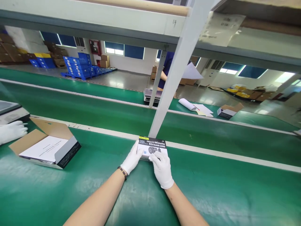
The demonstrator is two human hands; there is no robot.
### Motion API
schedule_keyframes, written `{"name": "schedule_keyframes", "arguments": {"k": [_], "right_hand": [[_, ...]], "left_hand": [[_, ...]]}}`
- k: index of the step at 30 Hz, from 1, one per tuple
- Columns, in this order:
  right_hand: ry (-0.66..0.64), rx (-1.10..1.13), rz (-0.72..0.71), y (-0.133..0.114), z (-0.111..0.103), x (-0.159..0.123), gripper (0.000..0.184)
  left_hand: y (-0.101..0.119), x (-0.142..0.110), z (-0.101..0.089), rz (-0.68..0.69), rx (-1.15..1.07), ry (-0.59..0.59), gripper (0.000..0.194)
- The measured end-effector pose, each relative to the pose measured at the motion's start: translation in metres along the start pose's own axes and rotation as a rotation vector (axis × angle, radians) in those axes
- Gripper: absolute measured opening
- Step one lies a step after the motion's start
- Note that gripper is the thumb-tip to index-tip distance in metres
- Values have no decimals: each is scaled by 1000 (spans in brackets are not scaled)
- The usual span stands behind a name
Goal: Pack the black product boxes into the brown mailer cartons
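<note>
A closed black-and-white product box (155, 143), printed "ORCA Minute Stream 1000", sits on the green work surface (202, 188) ahead of me. My left hand (133, 157), in a white glove, grips the box by its left side, the thumb over its lower left corner. My right hand (162, 169), also gloved in white, lies over the box's lower right part. Its thumb and forefinger are pinched at the front edge. Anything between those fingertips is too small to make out.
An open carton (50, 146) with a white printed sheet inside stands at left. Beyond it a co-worker's gloved hand (13, 131) rests beside a grey device. A slanted white post (172, 69) rises behind the box. Across the belt are papers (199, 109), another open carton (229, 111) and a person.
</note>
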State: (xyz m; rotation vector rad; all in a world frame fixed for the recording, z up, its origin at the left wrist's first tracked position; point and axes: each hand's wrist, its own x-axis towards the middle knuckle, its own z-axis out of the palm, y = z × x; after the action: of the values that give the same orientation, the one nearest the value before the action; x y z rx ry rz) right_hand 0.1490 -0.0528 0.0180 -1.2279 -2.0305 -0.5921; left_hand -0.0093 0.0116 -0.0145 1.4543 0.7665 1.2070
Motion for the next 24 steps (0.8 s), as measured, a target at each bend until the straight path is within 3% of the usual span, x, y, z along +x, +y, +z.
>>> {"name": "schedule_keyframes", "arguments": {"k": [5,11,16,19,21,24], "right_hand": [[-93,1,136,-5,-1,5,27],[-115,22,58,0,-5,6,23],[-8,-64,10,6,6,-1,25],[92,-84,163,11,16,-7,14],[148,-61,297,14,17,-7,18],[31,-20,369,10,10,0,21]], "left_hand": [[-12,1,2,-11,71,41,58],[-7,0,2,19,4,78,54],[-6,1,3,6,9,56,61],[-7,2,4,3,20,48,63],[-7,1,4,6,12,51,62],[-7,0,3,27,12,56,61]]}}
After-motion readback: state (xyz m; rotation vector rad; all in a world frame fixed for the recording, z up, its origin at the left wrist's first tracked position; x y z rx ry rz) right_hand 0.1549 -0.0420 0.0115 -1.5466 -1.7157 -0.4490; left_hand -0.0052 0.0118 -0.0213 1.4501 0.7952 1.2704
